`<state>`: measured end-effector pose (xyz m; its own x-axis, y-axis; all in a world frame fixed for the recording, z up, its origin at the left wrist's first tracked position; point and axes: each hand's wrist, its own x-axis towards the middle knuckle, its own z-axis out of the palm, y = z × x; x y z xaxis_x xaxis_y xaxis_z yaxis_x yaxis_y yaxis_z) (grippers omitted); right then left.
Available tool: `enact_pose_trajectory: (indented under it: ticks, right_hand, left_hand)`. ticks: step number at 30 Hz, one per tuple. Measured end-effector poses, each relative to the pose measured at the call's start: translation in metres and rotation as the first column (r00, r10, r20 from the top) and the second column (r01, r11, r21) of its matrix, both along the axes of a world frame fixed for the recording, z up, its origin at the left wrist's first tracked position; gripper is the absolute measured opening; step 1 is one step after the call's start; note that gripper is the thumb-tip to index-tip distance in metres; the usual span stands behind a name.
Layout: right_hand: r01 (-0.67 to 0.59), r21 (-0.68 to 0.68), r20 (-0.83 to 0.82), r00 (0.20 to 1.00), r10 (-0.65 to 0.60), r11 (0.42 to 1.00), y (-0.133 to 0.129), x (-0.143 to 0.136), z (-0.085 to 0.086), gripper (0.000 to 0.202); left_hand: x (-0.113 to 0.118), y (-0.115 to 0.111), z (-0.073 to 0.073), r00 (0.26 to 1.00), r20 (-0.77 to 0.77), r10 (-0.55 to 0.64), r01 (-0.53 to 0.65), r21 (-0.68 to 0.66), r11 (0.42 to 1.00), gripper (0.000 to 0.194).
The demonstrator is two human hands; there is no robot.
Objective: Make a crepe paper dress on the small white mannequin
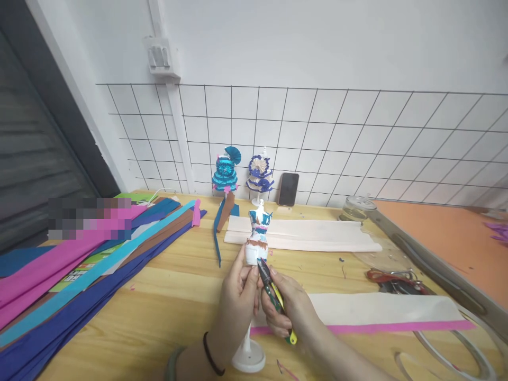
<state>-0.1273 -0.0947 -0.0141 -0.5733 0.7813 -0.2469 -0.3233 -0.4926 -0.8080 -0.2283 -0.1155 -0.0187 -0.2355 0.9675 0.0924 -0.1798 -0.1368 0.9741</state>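
A small white dress-form mannequin (257, 254) stands on a thin stand with a round white base (248, 356). Bits of blue, pink and brown paper are stuck round its torso. My left hand (237, 288) is closed round its lower end. In my right hand (286, 304) is a plier-like tool (270, 290) with dark jaws and green and yellow handles. The tool's tip touches or nearly touches the bottom edge of the torso, by a bit of blue paper. Fingers partly hide the handles and the top of the stand.
Strips of coloured crepe paper (99, 264) lie at left. Behind are a teal decorated form (225, 172), a purple and white one (260, 174) and a phone (288, 189). Cream paper (317, 235), a pink-edged strip (389, 309), a jar (356, 209) and scissors-like tools (397, 280) lie rightward.
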Motion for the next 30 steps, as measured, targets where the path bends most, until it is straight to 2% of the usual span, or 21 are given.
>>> enact_pose_trajectory:
  ticks: [4, 7, 9, 12, 14, 16, 18, 19, 21, 22, 24, 27, 30]
  right_hand:
    - [-0.002, 0.046, -0.001, 1.000, 0.002, 0.999, 0.004, 0.002, 0.000, 0.043]
    - [-0.019, 0.029, 0.016, 1.000, 0.018, 0.999, 0.008, 0.004, 0.002, 0.045]
    - [-0.050, 0.029, 0.043, 0.998, 0.048, 0.998, 0.007, 0.004, 0.004, 0.049]
    - [-0.128, 0.079, 0.076, 0.990, 0.122, 0.989, 0.003, 0.003, 0.003, 0.050]
    - [-0.171, 0.141, 0.108, 0.982, 0.157, 0.975, 0.000, 0.002, 0.002, 0.050]
    - [-0.183, 0.246, 0.184, 0.973, 0.140, 0.952, 0.003, 0.004, 0.003, 0.050]
    - [-0.170, 0.421, 0.313, 0.949, 0.033, 0.891, 0.012, 0.011, 0.006, 0.047]
    - [-0.174, 0.522, 0.385, 0.921, -0.049, 0.835, 0.018, 0.016, 0.008, 0.043]
    - [-0.239, 0.713, 0.502, 0.830, -0.242, 0.660, 0.033, 0.028, 0.011, 0.035]
    - [-0.305, 0.758, 0.546, 0.780, -0.305, 0.577, 0.042, 0.035, 0.011, 0.033]
    - [-0.434, 0.765, 0.631, 0.657, -0.413, 0.476, 0.058, 0.047, 0.006, 0.033]
    - [-0.604, 0.687, 0.708, 0.433, -0.558, 0.403, 0.076, 0.061, -0.010, 0.031]
    - [-0.634, 0.680, 0.695, 0.399, -0.597, 0.368, 0.085, 0.065, -0.026, 0.028]
  left_hand:
    - [-0.001, -0.001, -0.007, 0.997, -0.080, 0.003, -0.002, 0.010, 1.000, 0.062]
    - [-0.001, -0.001, -0.012, 0.992, -0.120, -0.025, 0.024, -0.005, 1.000, 0.060]
    - [-0.001, 0.000, -0.012, 0.996, -0.081, -0.040, 0.040, -0.009, 0.999, 0.061]
    - [-0.002, 0.003, -0.007, 0.998, 0.068, -0.010, 0.009, 0.006, 1.000, 0.066]
    - [-0.006, 0.006, -0.003, 0.992, 0.123, -0.006, 0.005, 0.010, 1.000, 0.068]
    - [-0.009, 0.009, 0.000, 0.994, 0.107, 0.006, -0.006, -0.002, 1.000, 0.070]
    - [-0.013, 0.011, 0.002, 0.998, 0.061, 0.035, -0.034, -0.018, 0.999, 0.070]
    - [-0.014, 0.012, 0.003, 0.998, 0.043, 0.045, -0.044, -0.024, 0.999, 0.071]
    - [-0.016, 0.012, 0.003, 0.998, 0.037, 0.059, -0.058, -0.032, 0.998, 0.075]
    - [-0.016, 0.013, 0.003, 0.997, 0.043, 0.065, -0.064, -0.037, 0.997, 0.078]
    - [-0.016, 0.013, 0.002, 0.996, 0.049, 0.073, -0.070, -0.050, 0.996, 0.084]
    - [-0.016, 0.013, -0.001, 0.998, 0.007, 0.069, -0.069, -0.045, 0.997, 0.081]
    - [-0.017, 0.014, -0.005, 0.996, -0.077, 0.045, -0.045, -0.009, 0.999, 0.068]
